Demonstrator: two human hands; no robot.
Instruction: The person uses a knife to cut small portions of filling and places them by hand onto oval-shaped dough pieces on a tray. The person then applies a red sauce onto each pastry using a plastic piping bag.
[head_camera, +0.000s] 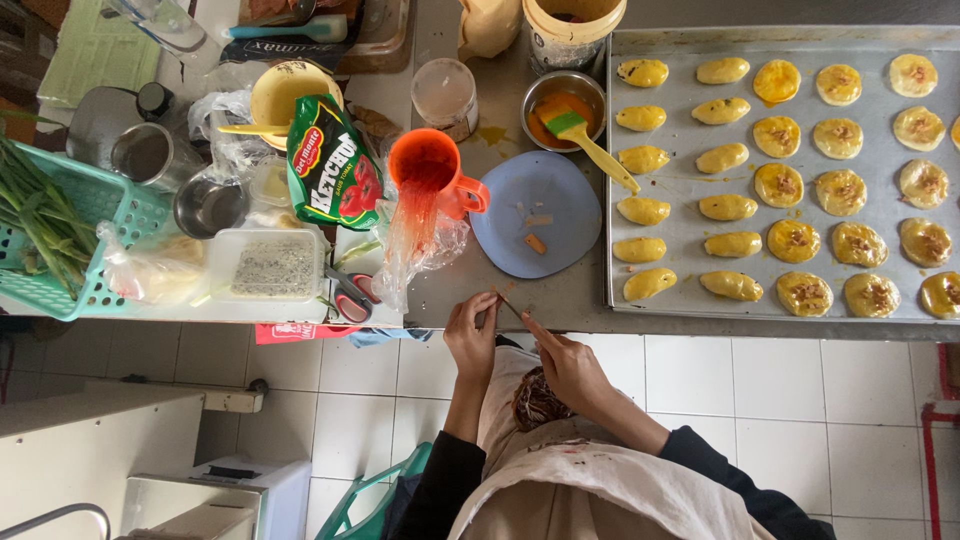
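My left hand (470, 335) and my right hand (565, 362) meet at the front edge of the steel table (520, 300). My right hand grips a thin small knife (508, 305), its blade pointing at my left fingers. My left fingers are curled and pinch something small at the blade tip; it is too small to tell what. Just beyond the hands lies a blue plate (510, 240) with a few small cut bits on it. An orange mug (432, 165) with a red-stained plastic bag spilling from it stands to the left of the plate.
A large baking tray (690, 55) at the right holds rows of yellow pastries, several with a brown topping. A steel bowl (590, 88) of orange glaze holds a yellow brush (590, 145). A ketchup pouch (330, 175), tubs, scissors (350, 295) and a green basket (95, 205) crowd the left.
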